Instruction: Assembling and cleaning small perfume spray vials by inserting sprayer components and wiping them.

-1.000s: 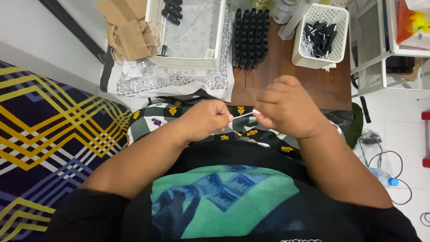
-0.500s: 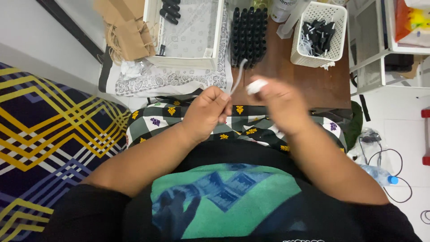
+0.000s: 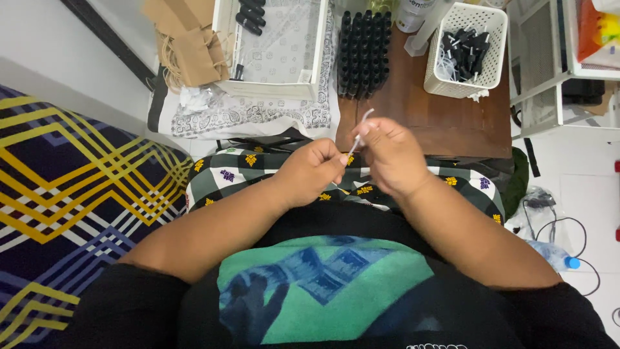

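Observation:
My left hand (image 3: 314, 169) and my right hand (image 3: 389, 154) meet over my lap, in front of a brown wooden table (image 3: 445, 123). Between their fingertips I pinch a thin clear tube (image 3: 359, 131) that points up and away; both hands have their fingers closed on it. Just beyond my hands a block of several black bottles (image 3: 365, 52) stands in rows on the table. A white perforated basket (image 3: 462, 48) with black caps and clear tubes sits at the table's right.
A white tray (image 3: 320, 58) lined with patterned cloth holds a few black pieces at the far left. Brown paper bags (image 3: 184, 42) lie beside it. A patterned blue and yellow mattress (image 3: 71, 194) fills the left. White shelving (image 3: 549, 64) stands at right, cables and a water bottle (image 3: 552, 255) below.
My hands rose from my lap and drew slightly apart, then came back together; the thin tube now sticks up between my fingertips.

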